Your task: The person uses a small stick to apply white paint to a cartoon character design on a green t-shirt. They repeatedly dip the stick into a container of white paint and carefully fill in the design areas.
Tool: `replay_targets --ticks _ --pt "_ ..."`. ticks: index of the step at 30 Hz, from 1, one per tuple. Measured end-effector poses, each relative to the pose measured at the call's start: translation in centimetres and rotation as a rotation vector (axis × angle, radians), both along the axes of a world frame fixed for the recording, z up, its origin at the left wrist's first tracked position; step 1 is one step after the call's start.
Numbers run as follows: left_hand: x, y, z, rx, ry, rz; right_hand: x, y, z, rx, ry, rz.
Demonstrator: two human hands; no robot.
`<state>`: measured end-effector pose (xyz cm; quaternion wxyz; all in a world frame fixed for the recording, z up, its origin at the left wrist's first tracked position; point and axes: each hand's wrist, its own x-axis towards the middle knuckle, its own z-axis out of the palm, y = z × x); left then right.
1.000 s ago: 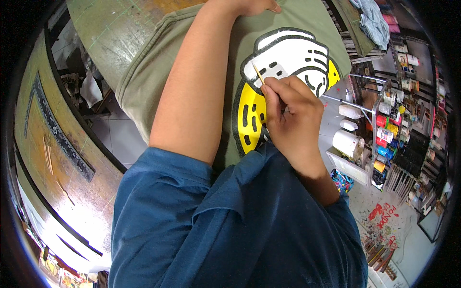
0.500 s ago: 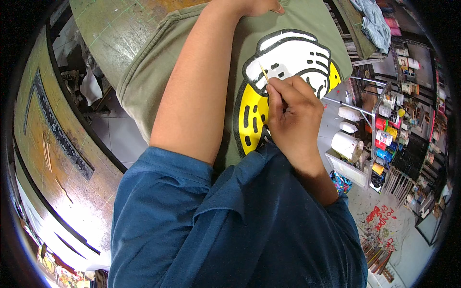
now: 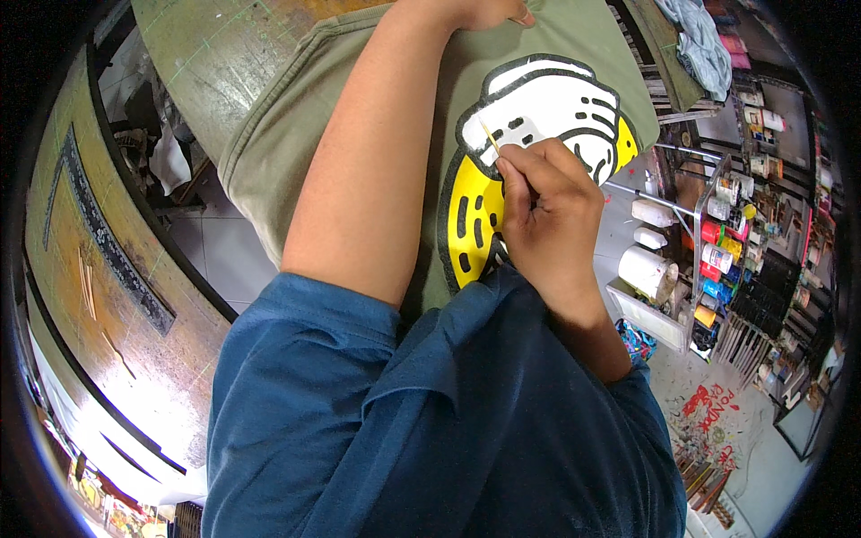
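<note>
An olive garment [image 3: 341, 63] lies on a worn board [image 3: 197, 54], bearing a white design [image 3: 547, 99] with black outlines above a yellow shape [image 3: 466, 215]. My right hand [image 3: 547, 224] pinches a thin pale wooden stick [image 3: 491, 134], its far end over the white design's left part, near a greyish patch and black dashes. My left hand [image 3: 489, 13] rests at the top edge on the fabric, partly cut off, one finger extended onto it; my left forearm crosses the garment left of the design.
A second board [image 3: 117, 341] at left holds a long dark strip [image 3: 117, 233] and thin sticks [image 3: 87, 287]. At right stand a metal rack [image 3: 695, 233] with several paint containers [image 3: 646, 269] and a light-blue cloth [image 3: 700, 45]. Tiled floor [image 3: 224, 260] shows between the boards.
The garment and both arms appear shifted slightly rightward in the picture. My right hand has moved slightly upward, with the stick still pinched over the white design.
</note>
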<state>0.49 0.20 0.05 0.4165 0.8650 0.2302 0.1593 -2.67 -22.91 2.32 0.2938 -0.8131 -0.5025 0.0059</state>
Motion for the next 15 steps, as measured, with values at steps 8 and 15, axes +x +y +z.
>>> replay_targets --ticks 8,15 --pt "1.1 -0.2 -1.1 0.004 -0.012 -0.01 0.1 -0.2 -0.6 0.03 -0.001 -0.008" --pt "0.4 -0.2 -0.5 0.001 -0.014 -0.012 0.1 -0.2 -0.7 0.052 0.024 0.008"
